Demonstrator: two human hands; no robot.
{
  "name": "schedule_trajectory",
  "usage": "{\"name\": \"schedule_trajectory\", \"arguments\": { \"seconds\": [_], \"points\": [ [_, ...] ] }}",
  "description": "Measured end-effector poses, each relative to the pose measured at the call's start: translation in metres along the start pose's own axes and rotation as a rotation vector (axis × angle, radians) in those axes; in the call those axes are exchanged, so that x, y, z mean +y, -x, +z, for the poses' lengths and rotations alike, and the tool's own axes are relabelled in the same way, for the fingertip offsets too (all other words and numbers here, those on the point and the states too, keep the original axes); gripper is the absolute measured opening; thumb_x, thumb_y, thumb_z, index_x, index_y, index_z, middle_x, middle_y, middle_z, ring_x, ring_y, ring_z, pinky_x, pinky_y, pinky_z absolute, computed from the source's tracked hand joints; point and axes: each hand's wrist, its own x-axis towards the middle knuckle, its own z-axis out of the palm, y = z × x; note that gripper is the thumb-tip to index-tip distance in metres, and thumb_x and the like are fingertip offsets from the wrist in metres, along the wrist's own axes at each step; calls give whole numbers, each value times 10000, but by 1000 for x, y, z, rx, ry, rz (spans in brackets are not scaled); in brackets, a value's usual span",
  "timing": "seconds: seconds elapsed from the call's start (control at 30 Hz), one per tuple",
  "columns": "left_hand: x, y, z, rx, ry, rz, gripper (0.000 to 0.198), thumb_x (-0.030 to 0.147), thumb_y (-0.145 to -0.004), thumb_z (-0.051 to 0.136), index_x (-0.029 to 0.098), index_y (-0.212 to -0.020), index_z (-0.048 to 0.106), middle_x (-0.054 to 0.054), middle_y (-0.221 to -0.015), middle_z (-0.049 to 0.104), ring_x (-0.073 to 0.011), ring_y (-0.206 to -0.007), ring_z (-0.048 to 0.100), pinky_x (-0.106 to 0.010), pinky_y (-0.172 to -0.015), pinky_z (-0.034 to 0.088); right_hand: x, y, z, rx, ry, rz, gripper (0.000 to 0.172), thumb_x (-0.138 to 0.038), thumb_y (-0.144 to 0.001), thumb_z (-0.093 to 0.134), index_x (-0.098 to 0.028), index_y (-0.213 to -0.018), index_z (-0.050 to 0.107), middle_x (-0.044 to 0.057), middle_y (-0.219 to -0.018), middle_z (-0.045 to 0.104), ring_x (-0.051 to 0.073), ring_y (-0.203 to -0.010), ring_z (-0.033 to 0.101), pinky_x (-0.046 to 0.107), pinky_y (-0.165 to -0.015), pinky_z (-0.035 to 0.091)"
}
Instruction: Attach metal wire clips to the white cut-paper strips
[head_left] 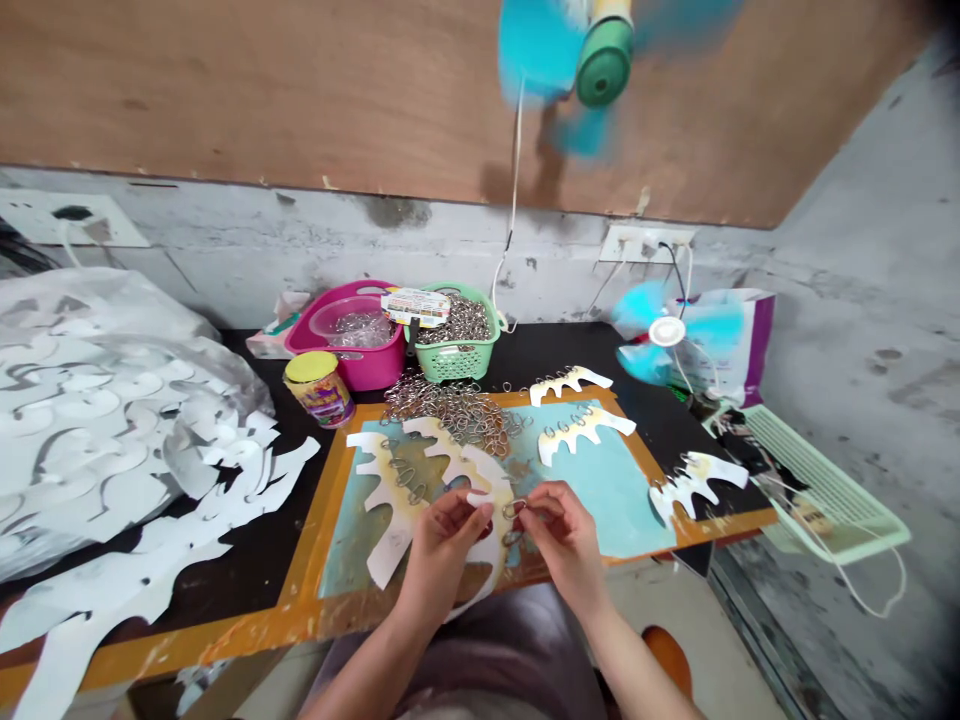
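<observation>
Left hand (442, 545) pinches white cutout (493, 548), right hand (561, 525) pinches metal ring (512, 510); ring may slip if grip loosens, cutout may crease if squeezed hard

- Black table (559, 350), brown tape (247, 633) along its front edge
- Blue sheet (615, 510) on top, carrying white cutouts (589, 432)
- Metal rings (450, 405) heaped across the sheet's back edge
- Behind: pink basket (375, 372), green basket (454, 362), can (322, 398)
- Left: plastic bag (135, 290), loose white pieces (142, 580)
</observation>
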Motion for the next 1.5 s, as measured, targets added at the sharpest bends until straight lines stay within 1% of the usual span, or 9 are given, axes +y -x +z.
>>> {"name": "schedule_trajectory", "arguments": {
  "seconds": [0.13, 0.3, 0.43, 0.6, 0.67, 0.83, 1.07, 1.3, 1.5],
  "points": [
    [-3, 4, 5, 79, 58, 8, 317, 353, -723, 810, 167, -765, 556, 38, -628, 620, -76, -570, 545, -163, -571, 439, 3, 6, 6, 102, 195, -81, 158, -334, -894, 653, -214, -986, 699, 64, -924, 722, 196, -810, 682, 254, -633, 539],
    [0, 10, 13, 115, 113, 0, 391, 336, -705, 819, 183, -723, 459, 74, -599, 555, -51, -519, 507, -147, -537, 427, 9, 6, 17, 256, 128, -76, 152, -332, -871, 684, -201, -945, 705, 57, -882, 726, 183, -776, 677, 251, -632, 539],
    [3, 10, 15, 94, 95, 16, 411, 338, -687, 827, 181, -697, 447, 74, -594, 536, -46, -505, 490, -145, -523, 423, 8, 4, 23, 309, 56, -86, 136, -324, -848, 711, -203, -869, 653, 22, -798, 688, 171, -743, 658, 254, -663, 533],
    [4, 8, 15, 129, 37, 9, 431, 385, -667, 830, 183, -685, 449, 69, -579, 541, -63, -513, 509, -162, -534, 449, -1, 10, 18, 221, 155, -152, 95, -301, -897, 660, -211, -878, 685, 70, -908, 717, 217, -880, 672, 315, -779, 537],
    [3, 7, 15, 150, 35, 3, 434, 391, -663, 830, 183, -689, 451, 71, -578, 540, -60, -508, 503, -157, -529, 439, -4, 12, 15, 229, 106, -163, 80, -293, -900, 659, -222, -901, 696, 75, -937, 728, 231, -920, 678, 348, -837, 531],
    [0, 8, 16, 137, 46, 7, 431, 377, -672, 830, 184, -690, 446, 77, -590, 525, -57, -517, 497, -152, -535, 433, -5, 5, 15, 231, -53, -43, 95, -305, -850, 717, -216, -880, 700, 53, -871, 729, 219, -857, 676, 333, -794, 532],
    [-1, 10, 15, 92, 59, 46, 388, 339, -737, 795, 186, -729, 440, 72, -626, 525, -55, -544, 488, -161, -569, 440, -4, 2, 19, 225, 46, 32, 156, -348, -838, 720, -199, -881, 710, 53, -874, 722, 203, -828, 665, 298, -761, 537],
    [-4, 9, 16, 108, 57, 77, 387, 353, -737, 788, 191, -726, 437, 72, -599, 506, -59, -519, 448, -153, -511, 356, -7, 2, 14, 155, 143, 39, 170, -356, -836, 710, -195, -885, 732, 66, -865, 730, 222, -807, 685, 312, -747, 559],
    [-2, 11, 17, 70, 1, 108, 331, 354, -772, 761, 197, -790, 470, 55, -674, 534, -70, -572, 477, -161, -559, 380, -12, -1, 11, 59, 172, 65, 161, -343, -845, 697, -207, -902, 762, 64, -858, 750, 231, -808, 696, 332, -755, 560]
  ]
}}
